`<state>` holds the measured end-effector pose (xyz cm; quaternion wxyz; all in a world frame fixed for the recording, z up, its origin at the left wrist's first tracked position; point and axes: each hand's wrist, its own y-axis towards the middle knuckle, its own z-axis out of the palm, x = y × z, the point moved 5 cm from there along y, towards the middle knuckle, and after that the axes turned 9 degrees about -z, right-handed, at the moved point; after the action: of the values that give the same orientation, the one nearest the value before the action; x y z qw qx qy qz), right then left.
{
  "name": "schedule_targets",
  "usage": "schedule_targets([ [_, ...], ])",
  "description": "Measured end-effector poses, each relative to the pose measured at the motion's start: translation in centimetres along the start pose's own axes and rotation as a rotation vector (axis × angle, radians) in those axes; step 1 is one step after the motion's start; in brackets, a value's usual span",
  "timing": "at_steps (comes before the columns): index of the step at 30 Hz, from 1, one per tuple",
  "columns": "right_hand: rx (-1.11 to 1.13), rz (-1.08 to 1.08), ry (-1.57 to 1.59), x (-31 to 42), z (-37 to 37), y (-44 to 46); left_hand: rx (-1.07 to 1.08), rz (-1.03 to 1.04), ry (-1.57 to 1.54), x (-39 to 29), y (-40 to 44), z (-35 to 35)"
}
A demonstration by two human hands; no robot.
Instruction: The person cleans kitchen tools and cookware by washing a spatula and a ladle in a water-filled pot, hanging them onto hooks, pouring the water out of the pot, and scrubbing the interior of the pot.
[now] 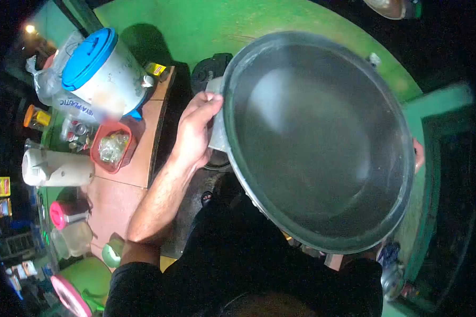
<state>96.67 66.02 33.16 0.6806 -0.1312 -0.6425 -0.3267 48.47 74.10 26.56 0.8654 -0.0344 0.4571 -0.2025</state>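
Note:
A large round metal pan fills the middle and right of the head view. Its wide, dark grey inside faces me, and nothing shows in it. At its left side my left hand is closed, thumb up by the rim, gripping a pale grey part of the pan's outer side. Only a few fingers of my right hand show, curled at the far right rim; the pan hides the rest. Both hands hold the pan up in front of my body.
On a tiled counter at left stand a white bucket with a blue lid, a red basket holding plastic bags, a white jug, a pink-lidded jar and a green container. A green wall lies beyond.

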Motion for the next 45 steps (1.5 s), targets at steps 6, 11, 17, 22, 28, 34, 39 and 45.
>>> schedule_targets([
  [6,0.006,0.294,-0.091,3.1,-2.2,-9.7,-0.013,-0.208,-0.107,3.4,-7.4,-4.2],
  [11,-0.02,0.314,-0.167,3.7,-3.0,-16.7,-0.103,-0.339,-0.153,9.3,-13.7,-7.8],
  [17,-0.033,0.341,-0.216,3.6,-3.2,-22.0,-0.152,-0.484,-0.231,15.3,-18.9,-10.4],
  [22,-0.062,0.358,-0.271,4.1,-2.1,-23.9,-0.076,-0.506,-0.287,18.3,-19.5,-13.0],
  [28,-0.119,0.352,-0.309,4.4,0.6,-25.0,-0.011,-0.496,-0.374,19.6,-18.1,-15.4],
  [34,-0.194,0.374,-0.329,4.4,4.4,-25.8,-0.038,-0.57,-0.3,17.2,-17.0,-17.1],
  [39,-0.134,0.322,-0.506,4.6,6.5,-24.8,-0.163,-0.678,-0.349,16.2,-15.6,-19.4],
  [45,0.066,0.154,-0.895,5.8,12.1,-24.5,-0.087,-0.744,-0.383,15.8,-13.8,-21.2],
])
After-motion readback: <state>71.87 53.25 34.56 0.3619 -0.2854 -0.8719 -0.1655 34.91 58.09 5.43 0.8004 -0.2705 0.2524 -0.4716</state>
